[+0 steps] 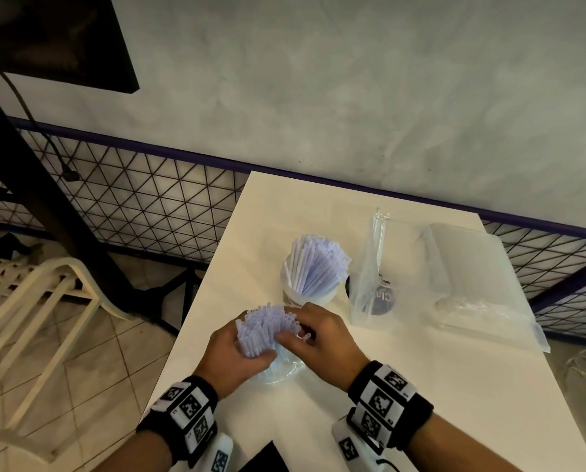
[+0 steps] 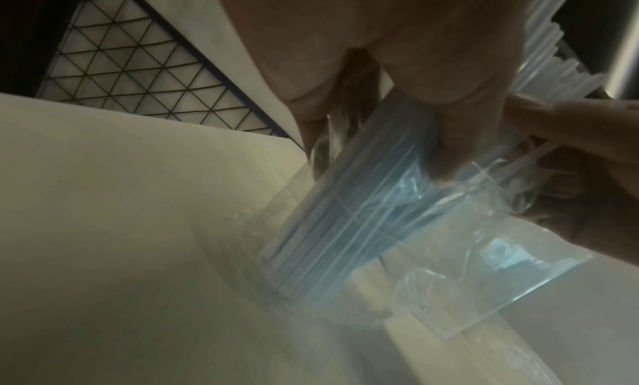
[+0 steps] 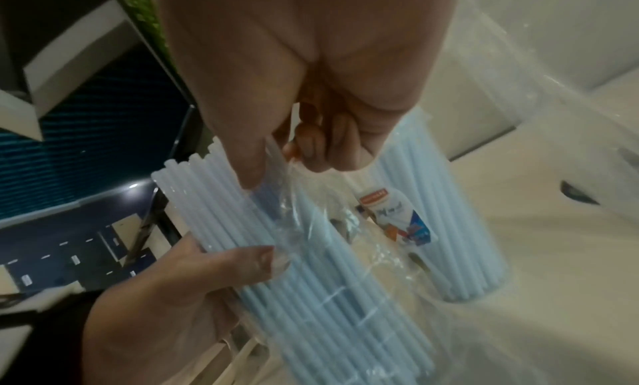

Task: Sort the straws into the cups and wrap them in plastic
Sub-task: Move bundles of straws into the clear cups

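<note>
Two hands share one bundle of pale blue straws (image 1: pixel 266 327) at the lower centre of the head view: our left hand (image 1: pixel 232 357) wraps its fingers and thumb around the bundle from the left, while our right hand (image 1: pixel 318 335) pinches the thin clear plastic sleeve (image 3: pixel 301 227) that clings to the straws. We judge the step in hand to be freeing this bundle from its sleeve, or settling it into the clear cup (image 1: pixel 281 367) that shows just beneath our hands; which of the two, we cannot tell. To do it well, we would keep the left grip snug around the middle so the straws stay parallel and level at their ends, work the film with the right hand in small pulls, not one jerk, and hold the bundle upright over the cup mouth so nothing fans out onto the white table (image 1: pixel 421 403). Above our hands in the head view, a second clear cup (image 1: pixel 306 294) already stands packed with straws leaning to the right. To its right a clear plastic bag (image 1: pixel 373 284) stands upright around a dark-lidded object, and flat plastic bags (image 1: pixel 482 284) lie at the right of the table, ready for wrapping.
</note>
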The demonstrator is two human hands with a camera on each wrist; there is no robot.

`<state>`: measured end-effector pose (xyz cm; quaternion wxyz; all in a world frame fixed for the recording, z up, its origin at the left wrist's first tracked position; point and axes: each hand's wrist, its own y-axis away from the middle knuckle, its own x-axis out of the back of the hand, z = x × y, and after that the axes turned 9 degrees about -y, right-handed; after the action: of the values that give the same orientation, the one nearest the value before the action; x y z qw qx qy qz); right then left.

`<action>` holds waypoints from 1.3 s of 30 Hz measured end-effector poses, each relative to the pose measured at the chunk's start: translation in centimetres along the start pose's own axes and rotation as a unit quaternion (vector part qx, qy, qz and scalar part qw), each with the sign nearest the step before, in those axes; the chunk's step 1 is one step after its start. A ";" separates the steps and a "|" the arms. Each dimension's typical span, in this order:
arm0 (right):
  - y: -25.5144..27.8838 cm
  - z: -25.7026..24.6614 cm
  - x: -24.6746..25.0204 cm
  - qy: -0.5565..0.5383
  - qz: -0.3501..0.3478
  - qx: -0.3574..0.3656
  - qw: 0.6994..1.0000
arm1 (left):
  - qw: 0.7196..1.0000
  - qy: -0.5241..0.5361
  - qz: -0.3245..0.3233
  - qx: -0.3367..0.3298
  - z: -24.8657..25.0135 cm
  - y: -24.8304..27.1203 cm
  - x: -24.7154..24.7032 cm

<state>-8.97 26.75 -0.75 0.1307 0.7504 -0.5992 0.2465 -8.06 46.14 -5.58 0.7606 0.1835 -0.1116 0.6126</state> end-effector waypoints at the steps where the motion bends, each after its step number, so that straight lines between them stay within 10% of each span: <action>1: -0.1 -0.1 0.0 0.015 -0.008 0.017 1.000 | 1.000 0.003 -0.007 -0.015 0.3 0.0 0.1; 39: -2.3 -0.3 0.2 0.112 -0.078 0.049 0.989 | 0.999 0.032 0.009 -0.025 0.1 -2.2 -0.8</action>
<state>-6.78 27.34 -0.14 0.1785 0.7684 -0.5073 0.3469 -6.13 45.01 -6.13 0.7624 0.1439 -0.1040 0.6223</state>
